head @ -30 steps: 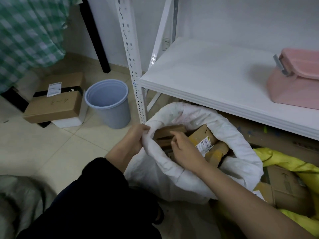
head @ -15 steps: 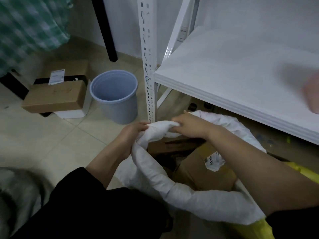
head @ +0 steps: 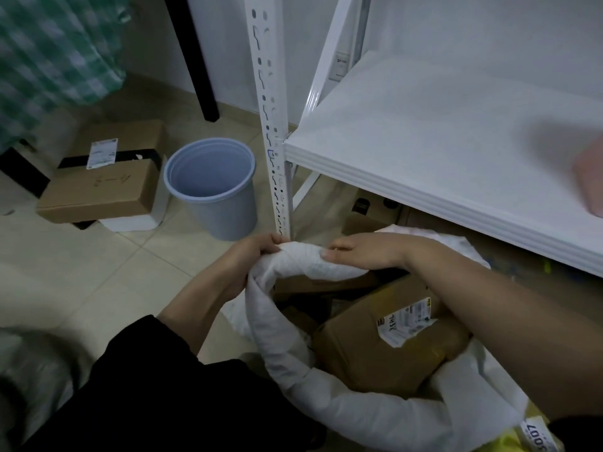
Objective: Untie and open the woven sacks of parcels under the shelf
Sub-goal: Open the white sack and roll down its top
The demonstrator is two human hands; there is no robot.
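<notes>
A white woven sack (head: 287, 360) stands open on the floor under the white shelf (head: 440, 151). Its mouth is rolled down into a thick rim. Inside lie brown cardboard parcels (head: 385, 347), one with a white label. My left hand (head: 251, 256) grips the rolled rim at its far left side, next to the shelf post. My right hand (head: 368, 252) lies curled over the same rim just to the right. A bit of a yellow sack (head: 518, 442) shows at the bottom right.
A grey-blue bin (head: 215, 187) stands on the tiled floor left of the perforated shelf post (head: 270, 115). Stacked cardboard boxes (head: 101, 187) lie further left. A pink container (head: 590, 177) sits at the shelf's right edge. More boxes are under the shelf.
My right hand has come out of the sack's inside and onto the far rolled rim beside my left hand. The rim is now rolled further down and the view has moved closer.
</notes>
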